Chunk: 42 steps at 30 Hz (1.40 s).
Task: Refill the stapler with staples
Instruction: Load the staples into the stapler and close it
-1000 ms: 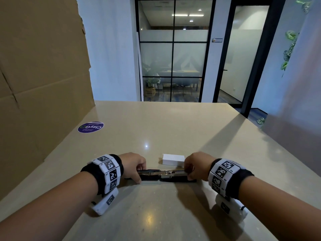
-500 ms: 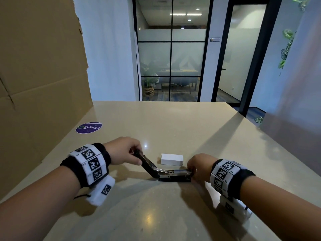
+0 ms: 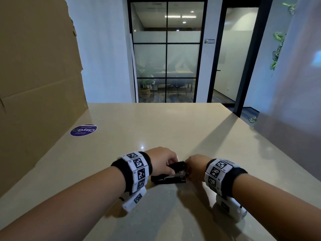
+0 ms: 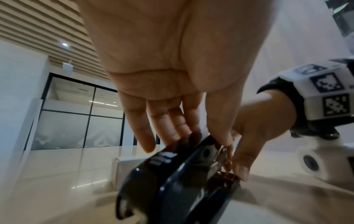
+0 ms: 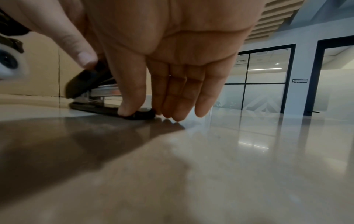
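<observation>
A black stapler (image 3: pixel 166 180) lies on the beige table (image 3: pixel 156 127) between my two hands. My left hand (image 3: pixel 173 164) pinches the stapler's top cover (image 4: pixel 172 174) between thumb and fingers, and the cover stands tilted, folded partway down over the metal magazine (image 5: pixel 105 91). My right hand (image 5: pixel 151 112) pinches the right end of the base, thumb on the near edge and fingers on the far side. A white staple box (image 4: pixel 130 165) lies just behind the stapler; in the head view my hands hide it.
A tall cardboard sheet (image 3: pixel 38 84) stands along the table's left side, with a round purple sticker (image 3: pixel 83 130) on the tabletop near it. Bare tabletop stretches beyond the hands to the far edge, and glass office walls lie behind.
My left hand has swung the top cover from lying flat out to the left, up and over to the right toward the base. My right hand has stayed at the base's end.
</observation>
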{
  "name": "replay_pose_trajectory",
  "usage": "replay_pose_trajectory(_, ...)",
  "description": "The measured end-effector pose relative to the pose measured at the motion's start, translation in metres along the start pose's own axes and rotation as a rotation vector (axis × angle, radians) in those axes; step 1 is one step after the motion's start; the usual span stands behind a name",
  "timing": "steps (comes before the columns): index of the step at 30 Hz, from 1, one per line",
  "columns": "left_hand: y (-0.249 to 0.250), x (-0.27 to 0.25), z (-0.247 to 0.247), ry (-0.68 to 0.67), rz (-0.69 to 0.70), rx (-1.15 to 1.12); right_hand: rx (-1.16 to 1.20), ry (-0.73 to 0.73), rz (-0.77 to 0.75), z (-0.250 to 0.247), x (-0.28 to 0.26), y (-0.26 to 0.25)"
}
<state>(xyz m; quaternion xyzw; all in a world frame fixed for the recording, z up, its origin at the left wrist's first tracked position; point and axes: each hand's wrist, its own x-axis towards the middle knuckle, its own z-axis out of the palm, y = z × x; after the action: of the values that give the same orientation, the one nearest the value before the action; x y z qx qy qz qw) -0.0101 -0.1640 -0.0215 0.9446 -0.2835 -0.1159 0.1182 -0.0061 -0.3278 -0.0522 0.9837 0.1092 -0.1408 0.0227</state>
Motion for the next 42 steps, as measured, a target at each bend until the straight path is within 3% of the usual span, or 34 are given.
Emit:
replay_pose_trajectory(16, 0.001, 0.011, 0.007, -0.104, 0.005, 0.06, -0.04, -0.031, 0.012, 0.0, -0.001, 0.0)
replay_pose_trajectory(25, 0.009, 0.01, 0.012, -0.138, 0.034, 0.26, -0.064, -0.043, -0.008, -0.003, -0.005, 0.0)
replay_pose_trajectory(33, -0.005, 0.007, 0.013, -0.078, 0.025, 0.068, -0.049, -0.054, 0.007, -0.004, -0.008, -0.004)
replay_pose_trajectory(36, -0.006, 0.009, 0.001, -0.051, -0.026, 0.002, -0.003, 0.0, -0.031, -0.007, -0.011, -0.003)
replay_pose_trajectory(39, -0.019, 0.016, -0.01, -0.014, -0.088, 0.107, 0.09, 0.09, -0.105, -0.01, -0.014, -0.003)
replay_pose_trajectory(42, -0.031, 0.02, -0.011, -0.118, -0.102, 0.249, 0.072, 0.104, -0.199, -0.013, -0.017, -0.011)
